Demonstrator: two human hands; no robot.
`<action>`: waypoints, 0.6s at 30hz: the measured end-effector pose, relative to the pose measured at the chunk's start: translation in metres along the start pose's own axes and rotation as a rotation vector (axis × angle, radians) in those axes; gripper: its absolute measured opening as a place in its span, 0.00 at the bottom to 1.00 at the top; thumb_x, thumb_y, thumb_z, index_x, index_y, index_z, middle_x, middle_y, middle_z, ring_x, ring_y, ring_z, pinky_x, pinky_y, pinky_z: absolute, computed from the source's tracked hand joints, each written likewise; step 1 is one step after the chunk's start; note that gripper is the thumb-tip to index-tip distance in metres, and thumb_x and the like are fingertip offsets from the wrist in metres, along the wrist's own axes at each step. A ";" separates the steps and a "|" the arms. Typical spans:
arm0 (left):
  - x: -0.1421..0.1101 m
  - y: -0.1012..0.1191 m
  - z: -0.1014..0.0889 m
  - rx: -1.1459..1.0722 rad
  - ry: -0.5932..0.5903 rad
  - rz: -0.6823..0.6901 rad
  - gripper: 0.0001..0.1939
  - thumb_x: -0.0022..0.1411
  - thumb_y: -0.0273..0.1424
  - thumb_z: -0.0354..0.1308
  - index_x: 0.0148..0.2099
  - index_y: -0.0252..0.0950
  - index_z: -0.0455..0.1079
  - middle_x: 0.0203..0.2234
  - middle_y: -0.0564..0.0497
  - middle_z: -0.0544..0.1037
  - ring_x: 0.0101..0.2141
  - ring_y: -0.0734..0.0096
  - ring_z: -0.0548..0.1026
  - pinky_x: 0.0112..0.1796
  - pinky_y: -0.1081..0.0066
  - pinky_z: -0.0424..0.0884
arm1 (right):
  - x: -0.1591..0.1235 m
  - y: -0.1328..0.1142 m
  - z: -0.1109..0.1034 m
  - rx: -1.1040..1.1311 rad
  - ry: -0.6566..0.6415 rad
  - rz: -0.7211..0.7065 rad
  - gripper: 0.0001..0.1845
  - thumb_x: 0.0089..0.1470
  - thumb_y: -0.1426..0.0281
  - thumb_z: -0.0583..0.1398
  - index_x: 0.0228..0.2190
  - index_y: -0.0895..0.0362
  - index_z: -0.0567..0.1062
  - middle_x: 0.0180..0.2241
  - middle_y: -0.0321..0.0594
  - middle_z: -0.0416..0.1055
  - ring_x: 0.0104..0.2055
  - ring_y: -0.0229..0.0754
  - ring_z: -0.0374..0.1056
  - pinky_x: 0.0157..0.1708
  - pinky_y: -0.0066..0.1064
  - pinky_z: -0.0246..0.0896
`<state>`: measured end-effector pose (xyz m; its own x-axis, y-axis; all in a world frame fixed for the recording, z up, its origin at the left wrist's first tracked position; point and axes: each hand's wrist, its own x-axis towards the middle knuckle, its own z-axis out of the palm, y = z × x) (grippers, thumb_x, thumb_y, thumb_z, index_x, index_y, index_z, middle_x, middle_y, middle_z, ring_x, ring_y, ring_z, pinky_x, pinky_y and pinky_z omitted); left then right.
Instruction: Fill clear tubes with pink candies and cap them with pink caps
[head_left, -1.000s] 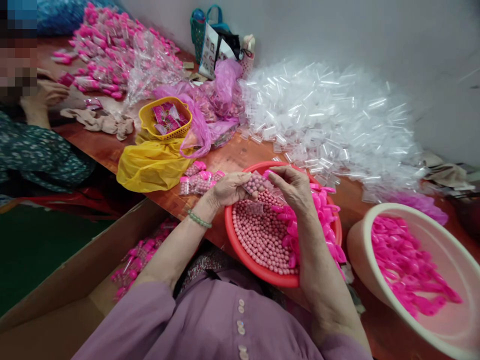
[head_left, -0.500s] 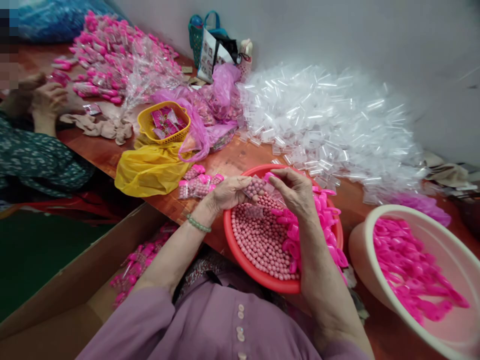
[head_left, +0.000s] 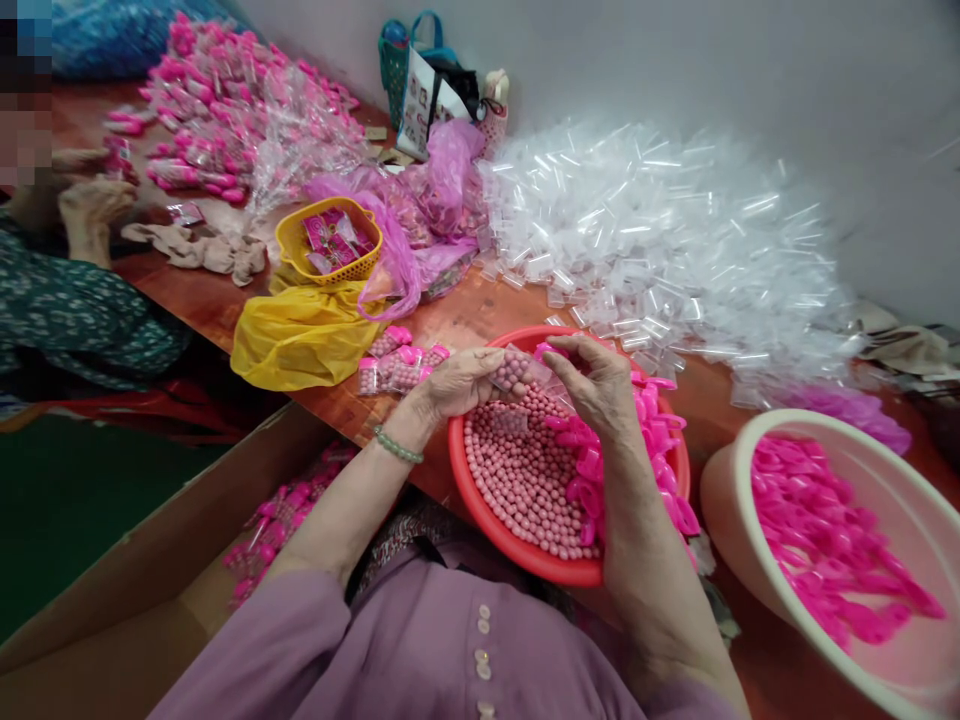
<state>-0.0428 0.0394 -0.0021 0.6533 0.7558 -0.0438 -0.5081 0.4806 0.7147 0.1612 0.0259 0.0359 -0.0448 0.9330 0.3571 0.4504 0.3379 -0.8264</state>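
My left hand [head_left: 466, 383] is closed around a small clear plastic pouch or tube filled with pink beads [head_left: 513, 370], above the red basin [head_left: 547, 570]. Just right of it, the thumb and fingers of my right hand [head_left: 598, 378] pinch a bright pink plastic piece [head_left: 551, 350] by the clear end. Loose round pink beads [head_left: 517, 480] fill the basin's left side, and pink plastic pieces [head_left: 664, 440] are heaped at its right. Several filled bead packs with pink tops [head_left: 401, 370] lie on the table left of my left hand.
Clear plastic sleeves [head_left: 660, 230] form a large pile at the back. A cream basin [head_left: 724, 490] of pink pieces stands at right. A cardboard box [head_left: 150, 530] with packs is below left. A yellow basket [head_left: 289, 255] stands behind a yellow bag [head_left: 300, 340]. A co-worker's hands [head_left: 94, 205] are far left.
My right hand has shifted slightly right with the pink piece, widening its distance from the beads in my left hand. The co-worker's hands have moved a little.
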 end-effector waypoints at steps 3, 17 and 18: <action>-0.002 0.002 -0.001 -0.005 -0.005 0.018 0.17 0.61 0.35 0.67 0.46 0.26 0.76 0.40 0.37 0.83 0.37 0.62 0.83 0.45 0.63 0.77 | 0.002 0.004 0.007 0.106 0.024 0.040 0.13 0.51 0.58 0.68 0.34 0.54 0.82 0.30 0.37 0.80 0.31 0.40 0.72 0.35 0.34 0.69; -0.007 -0.009 0.022 0.287 0.168 0.181 0.20 0.50 0.32 0.74 0.45 0.33 0.77 0.38 0.48 0.81 0.41 0.72 0.78 0.49 0.69 0.71 | 0.000 0.001 0.011 0.242 0.188 0.053 0.14 0.51 0.58 0.70 0.36 0.54 0.82 0.33 0.37 0.81 0.34 0.39 0.75 0.41 0.35 0.73; -0.006 -0.007 0.024 0.315 0.172 0.175 0.20 0.51 0.33 0.73 0.45 0.33 0.77 0.39 0.49 0.80 0.40 0.72 0.78 0.47 0.69 0.72 | 0.000 0.000 0.011 0.237 0.190 0.049 0.14 0.51 0.58 0.70 0.36 0.54 0.82 0.33 0.37 0.81 0.34 0.39 0.75 0.41 0.35 0.73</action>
<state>-0.0302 0.0212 0.0099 0.4548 0.8906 0.0003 -0.3888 0.1982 0.8997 0.1512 0.0270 0.0307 0.1492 0.9166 0.3709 0.2261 0.3336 -0.9152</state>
